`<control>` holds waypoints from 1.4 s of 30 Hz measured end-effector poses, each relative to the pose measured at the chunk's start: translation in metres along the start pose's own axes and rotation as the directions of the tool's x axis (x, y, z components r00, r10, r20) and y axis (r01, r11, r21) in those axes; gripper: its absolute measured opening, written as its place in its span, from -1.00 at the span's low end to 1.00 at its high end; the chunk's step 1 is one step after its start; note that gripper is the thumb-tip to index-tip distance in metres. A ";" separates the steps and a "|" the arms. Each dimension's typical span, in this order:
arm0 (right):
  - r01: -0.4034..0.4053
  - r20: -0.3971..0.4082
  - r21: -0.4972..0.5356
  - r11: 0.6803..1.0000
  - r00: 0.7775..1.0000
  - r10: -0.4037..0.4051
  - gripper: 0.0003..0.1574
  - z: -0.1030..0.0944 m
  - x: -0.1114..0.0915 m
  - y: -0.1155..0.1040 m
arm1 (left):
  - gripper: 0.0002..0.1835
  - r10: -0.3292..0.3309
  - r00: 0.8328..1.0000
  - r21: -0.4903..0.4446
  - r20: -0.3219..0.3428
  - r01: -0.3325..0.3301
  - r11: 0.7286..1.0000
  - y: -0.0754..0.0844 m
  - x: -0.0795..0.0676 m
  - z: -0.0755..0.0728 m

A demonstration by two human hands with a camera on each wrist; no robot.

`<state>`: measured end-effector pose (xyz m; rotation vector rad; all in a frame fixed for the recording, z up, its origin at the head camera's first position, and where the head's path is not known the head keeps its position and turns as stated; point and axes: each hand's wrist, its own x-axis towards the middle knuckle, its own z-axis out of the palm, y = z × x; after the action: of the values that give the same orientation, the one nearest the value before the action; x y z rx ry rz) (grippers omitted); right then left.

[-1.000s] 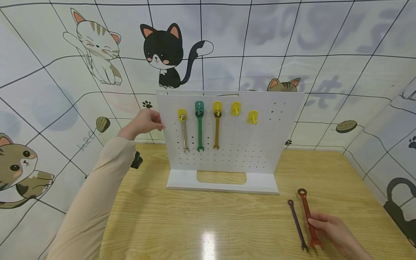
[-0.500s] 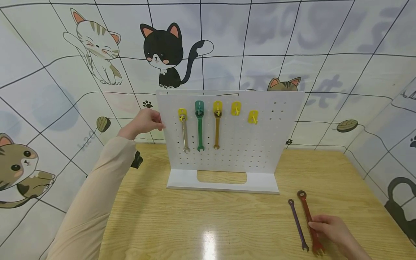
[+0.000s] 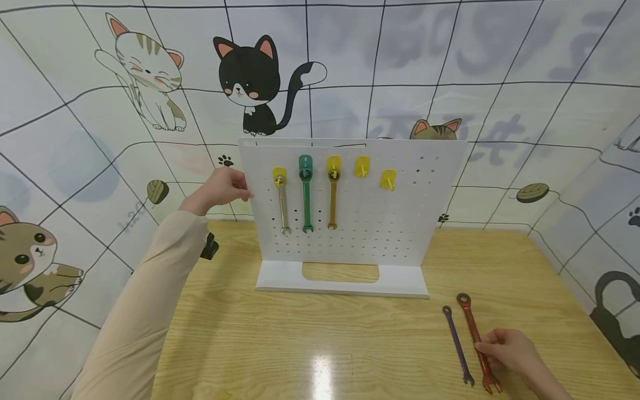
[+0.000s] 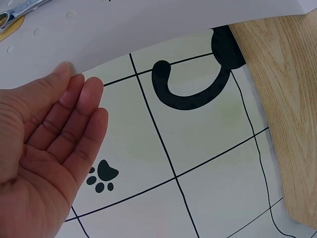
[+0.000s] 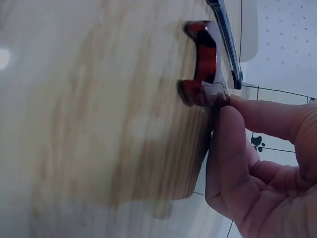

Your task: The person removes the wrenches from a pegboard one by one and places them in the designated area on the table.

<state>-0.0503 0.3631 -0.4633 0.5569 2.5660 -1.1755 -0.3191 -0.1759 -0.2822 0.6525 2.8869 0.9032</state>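
The red wrench (image 3: 471, 322) was between the right hand's fingers (image 5: 230, 153), at the bench's right side, its ring end pointing away from the person and its open end toward them. The thumb and fingertips of the right hand (image 3: 512, 353) pinched it along the shaft, nearer the open end; whether it lay flat on the bench or was slightly raised could not be told. Just beside it, on its left, the purple wrench (image 3: 458, 345) lay apart on the bench (image 3: 280, 344), pointing much the same way.

The left hand (image 3: 220, 188) pinched the left edge of the white board (image 3: 430, 216), its fingers bent and close together. The board stood upright on its base toward the back of the bench. From left to right, a silver wrench (image 3: 284, 206), a green wrench (image 3: 306, 203) and a gold wrench (image 3: 333, 201) hung from its hooks, ring ends up. Two bare yellow hooks (image 3: 388, 179) followed on the right, the last set lower. Behind rose a wall (image 3: 345, 44) printed with cats and grid lines.
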 end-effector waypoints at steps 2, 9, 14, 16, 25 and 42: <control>-0.008 0.003 0.001 1.000 1.000 0.008 -0.80 0.000 0.000 0.001 | -0.90 0.000 1.000 -0.007 0.000 0.000 1.000 0.000 0.000 0.000; 0.008 -0.023 -0.027 1.000 1.000 -0.009 -0.73 -0.002 0.002 0.004 | -0.89 -0.007 1.000 -0.013 0.012 0.007 1.000 -0.002 0.001 0.000; 0.035 -0.064 -0.036 0.999 0.997 -0.037 -0.60 -0.005 -0.001 -0.003 | -0.89 -0.006 1.000 -0.008 0.009 0.006 1.000 -0.002 0.001 0.000; 0.040 -0.063 0.002 0.999 0.997 -0.040 -0.58 -0.005 -0.002 -0.009 | -0.90 -0.010 1.000 -0.008 0.004 0.010 1.000 -0.002 0.001 0.000; 0.121 -0.053 0.097 0.988 0.992 -0.116 -0.58 -0.002 -0.003 -0.037 | -0.89 -0.019 1.000 -0.005 0.000 0.019 1.000 -0.002 0.000 0.000; 0.232 -0.038 0.182 0.956 0.973 -0.229 -0.57 0.010 0.001 -0.081 | -0.91 -0.016 1.000 -0.006 -0.012 0.016 1.000 0.002 -0.002 0.000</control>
<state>-0.0869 0.3073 -0.4161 0.3107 2.6060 -1.5051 -0.3166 -0.1754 -0.2819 0.6248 2.8944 0.9167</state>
